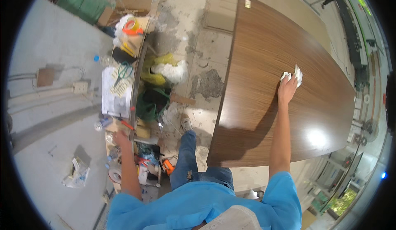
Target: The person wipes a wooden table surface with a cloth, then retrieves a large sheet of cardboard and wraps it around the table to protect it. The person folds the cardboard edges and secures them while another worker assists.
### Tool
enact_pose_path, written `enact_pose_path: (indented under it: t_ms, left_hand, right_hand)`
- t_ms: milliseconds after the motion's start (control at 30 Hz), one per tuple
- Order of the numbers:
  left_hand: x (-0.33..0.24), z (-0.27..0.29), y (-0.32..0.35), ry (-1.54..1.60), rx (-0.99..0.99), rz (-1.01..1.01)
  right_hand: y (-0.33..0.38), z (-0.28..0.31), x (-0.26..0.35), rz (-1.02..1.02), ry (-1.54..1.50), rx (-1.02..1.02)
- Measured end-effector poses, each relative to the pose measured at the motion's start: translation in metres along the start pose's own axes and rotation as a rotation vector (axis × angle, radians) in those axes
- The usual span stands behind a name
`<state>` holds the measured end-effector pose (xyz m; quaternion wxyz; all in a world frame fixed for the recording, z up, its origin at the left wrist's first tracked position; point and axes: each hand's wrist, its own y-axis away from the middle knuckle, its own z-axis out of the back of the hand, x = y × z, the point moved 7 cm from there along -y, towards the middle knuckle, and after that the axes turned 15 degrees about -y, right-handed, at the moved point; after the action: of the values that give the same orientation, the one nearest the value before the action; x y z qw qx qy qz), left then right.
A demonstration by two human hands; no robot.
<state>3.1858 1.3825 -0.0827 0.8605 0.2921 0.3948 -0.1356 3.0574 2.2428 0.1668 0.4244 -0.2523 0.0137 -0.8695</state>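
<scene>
The large brown wood-grain panel (264, 44) lies to the person's right, its broad face up: fine darker streaks run along it, its left edge is nearly straight with a thin dark rim, its right side looks strongly bowed in this wide view, and a small pale rectangular label (247, 3) sits in its far corner. The surface has a sheen, with a white glare toward the near right part and a paler shine along the left edge; the arm's dark shadow stretches across the middle and near-left part. The right hand (287, 91) is over the panel's middle, its fingers closed around a crumpled white cloth (298, 76) that bunches out past the fingertips against the wood. The left hand (121, 139) is at the narrow, cluttered workbench (142, 50) on the person's left, near a slim red-orange tool (127, 125) and a white-and-blue cylindrical can (102, 124); its fingers are blurred, so I cannot tell whether they are spread or pinching anything.
</scene>
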Motion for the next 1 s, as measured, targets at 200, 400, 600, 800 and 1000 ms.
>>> enact_pose_path:
  t_ms: [200,400,600,800,1000]
  left_hand:
    - [-0.058,-0.1,0.2,-0.047,0.371,-0.08]
    - [-0.14,-0.194,0.36,-0.223,1.125,-0.2]
    - [-0.168,-0.221,0.464,-0.408,1.06,-0.745]
    - [-0.174,-0.226,0.456,-0.551,0.777,-0.899]
    - [-0.188,-0.207,0.496,-0.887,0.223,-1.415]
  right_hand:
    - [0.075,-0.068,0.12,0.703,-0.283,0.338]
    - [0.025,0.037,-0.066,-0.046,-0.2,-0.132]
    - [0.199,0.145,-0.221,-0.518,0.118,-0.284]
    - [0.312,0.06,-0.013,0.186,-0.604,0.522]
    - [0.226,0.155,-0.194,0.079,-0.428,0.041]
